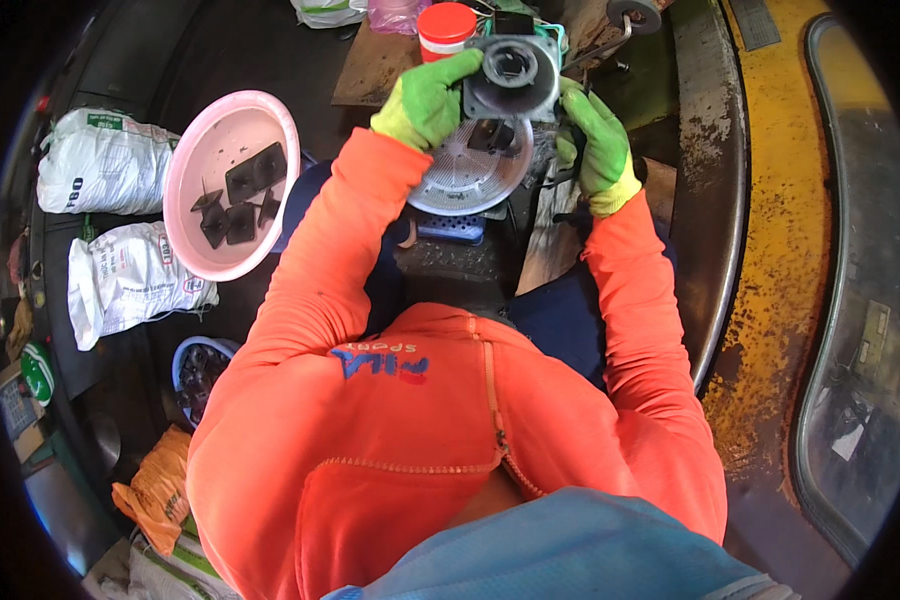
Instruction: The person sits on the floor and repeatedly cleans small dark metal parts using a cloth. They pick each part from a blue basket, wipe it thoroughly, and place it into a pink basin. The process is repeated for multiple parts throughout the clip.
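We are seated before a dark, grimy work surface (255,45), with a worn brown wooden board (368,60) lying on it beyond our arms. To our right runs a yellow metal panel (770,290), its paint flaked to rust-brown. On our left, two printed white woven sacks (135,275) lie beside a round pink plastic basin (192,165) holding several black flared parts (255,172). Nearer us sits a small blue basin (178,362) of dark pieces, and an orange bag (155,488) lies below it.

The grey square-flanged part (518,92) is held up above a round white mesh basket (467,182), just beside a red-lidded jar (446,22). Its face is smooth and dull, with a raised ring around a round central opening. Our green-gloved left hand (420,105) grasps its left edge, thumb over the face. Our green-gloved right hand (600,140) is at its right edge, fingers bent; we cannot tell whether it grips.
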A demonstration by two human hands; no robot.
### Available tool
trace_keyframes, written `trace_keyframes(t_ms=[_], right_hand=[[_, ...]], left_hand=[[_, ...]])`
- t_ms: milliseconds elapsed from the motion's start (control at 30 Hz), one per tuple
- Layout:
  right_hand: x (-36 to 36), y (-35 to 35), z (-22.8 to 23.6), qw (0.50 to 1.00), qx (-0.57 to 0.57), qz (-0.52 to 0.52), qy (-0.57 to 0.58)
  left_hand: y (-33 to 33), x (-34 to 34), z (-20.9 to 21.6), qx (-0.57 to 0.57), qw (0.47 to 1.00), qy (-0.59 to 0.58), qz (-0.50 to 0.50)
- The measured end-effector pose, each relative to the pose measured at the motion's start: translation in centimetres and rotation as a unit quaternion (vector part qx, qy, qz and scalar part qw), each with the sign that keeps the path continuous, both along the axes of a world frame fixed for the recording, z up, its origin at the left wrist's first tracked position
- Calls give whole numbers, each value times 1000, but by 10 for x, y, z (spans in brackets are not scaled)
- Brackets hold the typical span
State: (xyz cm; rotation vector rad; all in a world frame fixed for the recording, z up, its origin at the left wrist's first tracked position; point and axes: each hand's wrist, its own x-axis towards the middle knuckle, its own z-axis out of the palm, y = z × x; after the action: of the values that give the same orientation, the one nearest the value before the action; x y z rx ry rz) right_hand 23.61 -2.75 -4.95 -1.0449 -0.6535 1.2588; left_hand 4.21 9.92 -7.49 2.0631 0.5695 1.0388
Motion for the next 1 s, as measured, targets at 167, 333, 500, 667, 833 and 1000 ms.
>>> trace_keyframes(t_ms=[167, 333, 500, 667, 833, 1000], right_hand=[[-11, -3, 10, 995, -51, -87, 6], [-22, -4, 10, 997, -62, -53, 12], [-23, -1, 7, 998, -27, 8, 51], [-36, -4, -17, 970, 15, 7, -241], [-49, 2, -51, 935, 185, -59, -298], [-51, 12, -53, 962, 237, 37, 129]], left_hand=[[-11, 8, 2, -240, 958, -96, -125], [-21, 15, 16, 128, 992, -7, -11], [-26, 10, 28, 10, 993, -114, 27], [-38, 9, 34, -163, 974, -154, 9], [-61, 25, 31, -247, 947, -202, 38], [-77, 32, 28, -234, 948, -204, 74]])
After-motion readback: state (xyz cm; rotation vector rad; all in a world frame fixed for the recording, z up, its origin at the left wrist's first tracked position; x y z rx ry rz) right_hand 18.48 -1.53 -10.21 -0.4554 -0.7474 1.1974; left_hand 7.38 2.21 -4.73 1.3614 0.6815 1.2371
